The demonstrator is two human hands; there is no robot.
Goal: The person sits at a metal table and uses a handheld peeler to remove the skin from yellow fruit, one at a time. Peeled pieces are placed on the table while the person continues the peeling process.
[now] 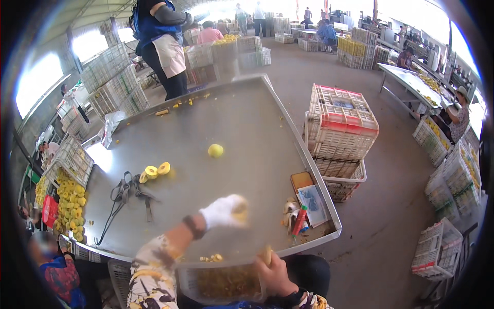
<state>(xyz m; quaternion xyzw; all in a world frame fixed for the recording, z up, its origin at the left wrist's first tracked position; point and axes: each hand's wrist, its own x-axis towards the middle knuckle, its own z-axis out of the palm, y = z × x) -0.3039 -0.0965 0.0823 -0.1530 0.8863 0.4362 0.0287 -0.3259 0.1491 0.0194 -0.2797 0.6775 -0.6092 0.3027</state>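
My left hand (224, 210), in a white glove and motion-blurred, is closed round a yellowish fruit piece above the steel table (247, 118). My right hand (272, 273), bare, is closed on a pale, narrow thing I cannot make out, at the near edge. Below it is a plastic bin (221, 283) of brownish bits, with small yellow scraps (211, 257) on the table beside it. A whole yellow-green fruit (215, 150) lies mid-table; cut yellow halves (157, 171) and dark straps (128, 190) lie to its left.
Stacked crates (339, 129) stand right of the table. Yellow fruit (72, 206) spills from a tipped crate at left. A red tube (299, 220) and cards lie at the right corner. A standing person (164, 62) is beyond the table; a co-worker (56, 268) sits at left.
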